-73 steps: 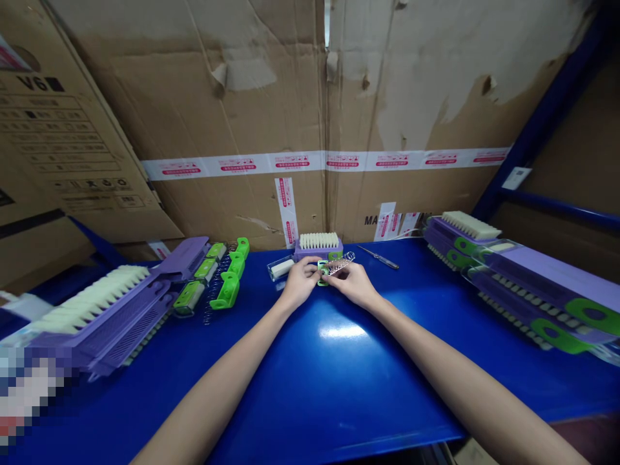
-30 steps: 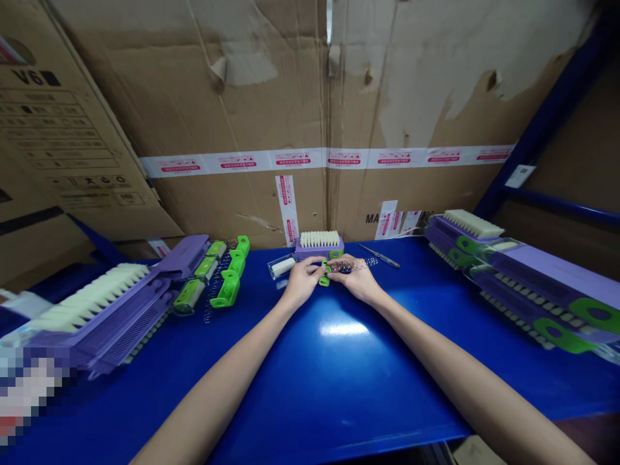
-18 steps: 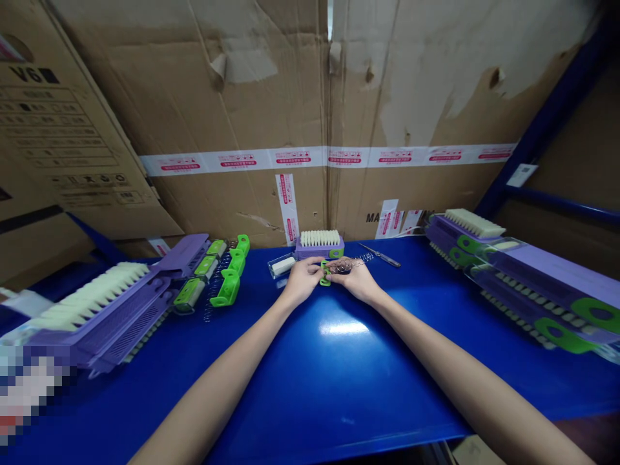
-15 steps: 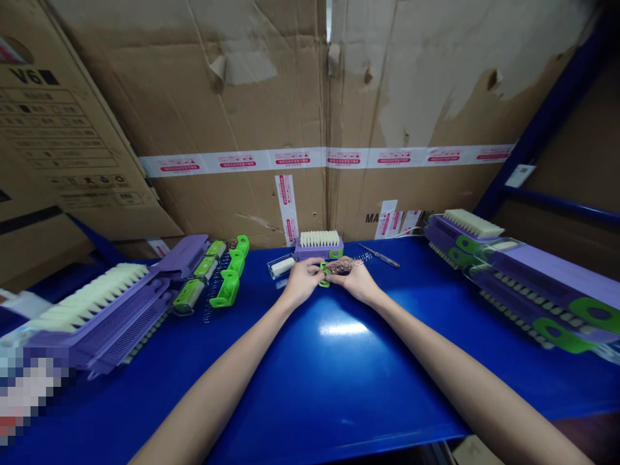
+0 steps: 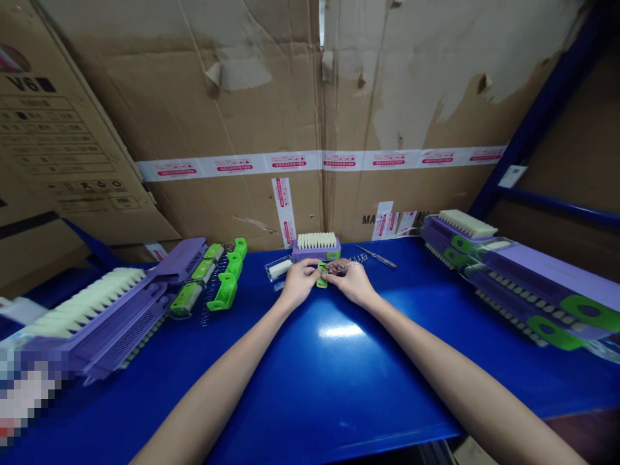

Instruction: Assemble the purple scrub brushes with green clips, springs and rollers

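My left hand [image 5: 299, 283] pinches the left side of a small green plastic bracket [image 5: 321, 279] just above the blue tabletop. From the other side, my right hand [image 5: 354, 281] has its fingers closed on a metal coil spring [image 5: 358, 259], whose loose coils stick out past the fingers to the right. The right fingertips meet the bracket's right side. Behind the hands stands a purple brush [image 5: 317, 245] with cream bristles. A clear case with a white block [image 5: 279, 268] lies left of it, and a screwdriver [image 5: 378, 256] lies to the right.
Green brackets [image 5: 227, 284], springs [image 5: 205, 310] and green-and-clear pieces [image 5: 188, 297] are lined up on the left. Purple brush parts [image 5: 121, 323] pile up beside them. More purple-and-green brushes [image 5: 537, 290] are stacked at the right. Cardboard [image 5: 232, 116] backs the blue table [image 5: 310, 400].
The view has shifted slightly. Both hands stay together at the green bracket, with only small finger movements, and the spring still sticks out of the right hand.
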The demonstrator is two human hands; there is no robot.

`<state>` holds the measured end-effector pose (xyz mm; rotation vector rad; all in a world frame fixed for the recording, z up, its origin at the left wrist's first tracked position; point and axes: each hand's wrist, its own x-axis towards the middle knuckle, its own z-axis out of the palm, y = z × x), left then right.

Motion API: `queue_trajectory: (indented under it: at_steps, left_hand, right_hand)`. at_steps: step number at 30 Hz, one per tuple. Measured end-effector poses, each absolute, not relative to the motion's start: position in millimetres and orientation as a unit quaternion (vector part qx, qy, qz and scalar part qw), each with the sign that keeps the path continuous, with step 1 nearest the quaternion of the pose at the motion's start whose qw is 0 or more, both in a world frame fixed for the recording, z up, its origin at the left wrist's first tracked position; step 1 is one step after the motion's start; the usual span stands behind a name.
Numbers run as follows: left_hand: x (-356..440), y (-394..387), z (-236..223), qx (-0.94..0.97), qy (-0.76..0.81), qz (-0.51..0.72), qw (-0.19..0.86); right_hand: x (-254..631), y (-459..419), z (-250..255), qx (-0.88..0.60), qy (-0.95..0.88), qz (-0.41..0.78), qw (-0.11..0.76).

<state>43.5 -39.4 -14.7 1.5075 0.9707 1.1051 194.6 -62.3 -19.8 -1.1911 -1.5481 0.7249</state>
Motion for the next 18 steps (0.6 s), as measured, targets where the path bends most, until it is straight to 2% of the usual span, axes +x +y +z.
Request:
queue_trajectory:
  at_steps: [9,18]
  left_hand:
    - [40.0,-39.2,-15.2,0.638,0.389,0.452,0.487]
    - [36.4,-38.9,-11.0,0.65,0.364,0.422,0.517]
  right_hand:
    - [200.4,-66.6,-13.0,-0.449,-0.715,0.24,0.479]
    - [198.9,-65.5,-15.5,-0.477,-0.697,0.227,0.485]
